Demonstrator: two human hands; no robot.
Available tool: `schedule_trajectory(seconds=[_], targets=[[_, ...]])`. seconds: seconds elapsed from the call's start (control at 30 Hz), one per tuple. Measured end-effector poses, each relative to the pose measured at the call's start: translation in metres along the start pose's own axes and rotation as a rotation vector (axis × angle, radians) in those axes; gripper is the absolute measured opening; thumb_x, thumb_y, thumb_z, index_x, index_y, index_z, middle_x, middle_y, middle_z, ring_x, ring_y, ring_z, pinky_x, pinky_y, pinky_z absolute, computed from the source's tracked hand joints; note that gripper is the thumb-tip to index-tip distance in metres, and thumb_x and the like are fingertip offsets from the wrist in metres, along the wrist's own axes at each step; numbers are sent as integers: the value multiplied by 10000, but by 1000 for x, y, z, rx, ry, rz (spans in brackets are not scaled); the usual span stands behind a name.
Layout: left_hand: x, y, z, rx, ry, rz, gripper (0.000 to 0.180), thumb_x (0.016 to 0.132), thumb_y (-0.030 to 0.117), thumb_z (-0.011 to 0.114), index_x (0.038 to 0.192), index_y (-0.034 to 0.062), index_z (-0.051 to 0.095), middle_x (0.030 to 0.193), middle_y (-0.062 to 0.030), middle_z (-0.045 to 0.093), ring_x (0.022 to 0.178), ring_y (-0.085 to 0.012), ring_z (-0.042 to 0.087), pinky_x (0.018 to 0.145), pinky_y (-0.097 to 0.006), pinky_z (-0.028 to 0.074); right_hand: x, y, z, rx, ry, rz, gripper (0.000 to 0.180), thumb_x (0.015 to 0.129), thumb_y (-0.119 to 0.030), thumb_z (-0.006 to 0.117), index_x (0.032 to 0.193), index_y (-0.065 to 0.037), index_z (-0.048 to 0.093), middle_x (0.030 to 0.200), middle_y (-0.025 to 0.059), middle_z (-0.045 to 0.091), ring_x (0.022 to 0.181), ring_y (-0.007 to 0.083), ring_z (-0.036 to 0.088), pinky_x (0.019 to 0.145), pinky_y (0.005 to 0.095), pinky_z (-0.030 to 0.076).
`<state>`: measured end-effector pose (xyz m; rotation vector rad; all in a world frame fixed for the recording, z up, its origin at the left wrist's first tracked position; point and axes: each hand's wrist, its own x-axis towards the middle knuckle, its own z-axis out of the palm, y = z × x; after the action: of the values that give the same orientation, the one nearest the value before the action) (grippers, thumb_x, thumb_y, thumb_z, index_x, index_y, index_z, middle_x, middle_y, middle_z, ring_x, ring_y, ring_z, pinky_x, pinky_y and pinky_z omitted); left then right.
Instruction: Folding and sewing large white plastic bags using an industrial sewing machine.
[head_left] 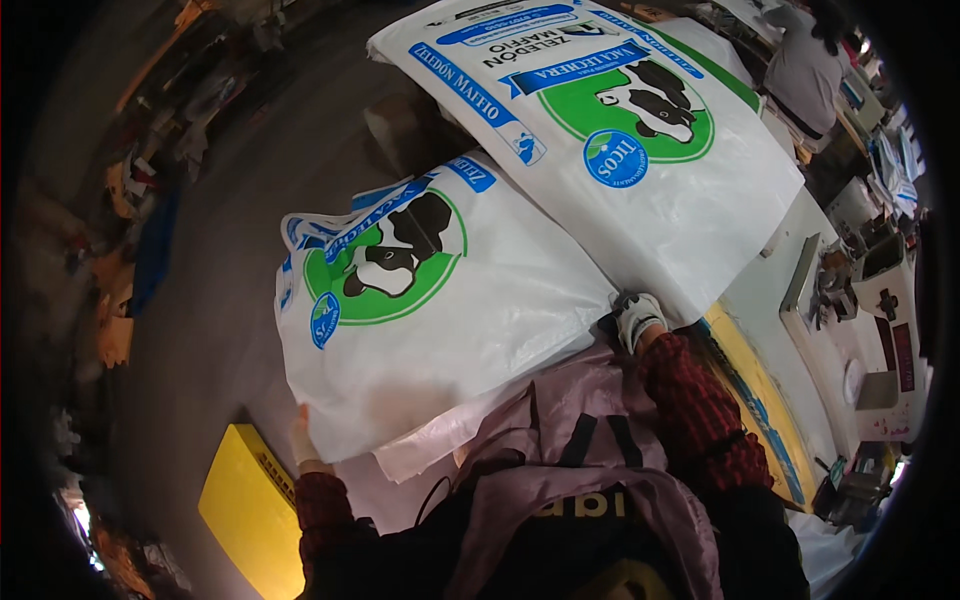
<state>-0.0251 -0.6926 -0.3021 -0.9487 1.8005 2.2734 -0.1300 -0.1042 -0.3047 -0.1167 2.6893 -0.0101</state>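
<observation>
A white sack [480,290] with a cow's head in a green circle hangs across in front of my lap, its far left end folded and crumpled. At its lower left edge is my left hand [305,440], closed on the border, with the fingers mostly hidden behind it. My right hand [638,318], in a white and dark glove, grips the sack's near right corner. Just beyond that hand, a second white sack [720,220] of the same print lies flat over the table, its lower edge against the glove.
To my right runs a worktable with a yellow edge [750,390], with a sewing machine [885,330] on it. A yellow panel [245,500] stands at lower left. Another person [805,70] sits at the far right. Scraps and piles [115,290] line the left side.
</observation>
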Motion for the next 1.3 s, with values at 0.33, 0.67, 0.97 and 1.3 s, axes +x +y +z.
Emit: schedule_trajectory(seconds=[0.33, 0.67, 0.97, 1.3], targets=[[21, -126, -23, 1111, 523, -216, 471, 799, 215, 596, 1194, -7, 470, 975, -147, 593, 920, -237, 572, 775, -296, 458, 7, 48, 60, 402, 78, 392, 308, 835, -288, 440, 894, -57, 635, 979, 199, 601, 888, 342, 591, 754, 419, 467], [-48, -133, 0, 1206, 623, 132, 364, 746, 257, 660, 850, -79, 564, 831, -217, 603, 766, -300, 575, 685, -365, 455, -4, 39, 66, 450, 134, 319, 367, 849, -266, 335, 1080, -85, 554, 1128, 175, 540, 1053, 333, 510, 891, 413, 406], [-23, -100, 43, 1742, 16, -133, 539, 720, 443, 586, 1061, 28, 547, 1051, -209, 562, 985, -353, 531, 822, -416, 425, 41, 49, 85, 482, 412, 468, 491, 855, -404, 304, 1183, -92, 493, 1238, 129, 481, 1155, 307, 429, 977, 413, 317], [-19, 40, 429, 1300, -401, 1336, 210, 744, 121, 629, 916, 18, 568, 705, -149, 552, 622, -336, 544, 595, -400, 448, 1, 63, 89, 749, 425, 587, 464, 840, -419, 318, 1130, -130, 537, 1141, 144, 550, 1045, 336, 516, 897, 426, 392]])
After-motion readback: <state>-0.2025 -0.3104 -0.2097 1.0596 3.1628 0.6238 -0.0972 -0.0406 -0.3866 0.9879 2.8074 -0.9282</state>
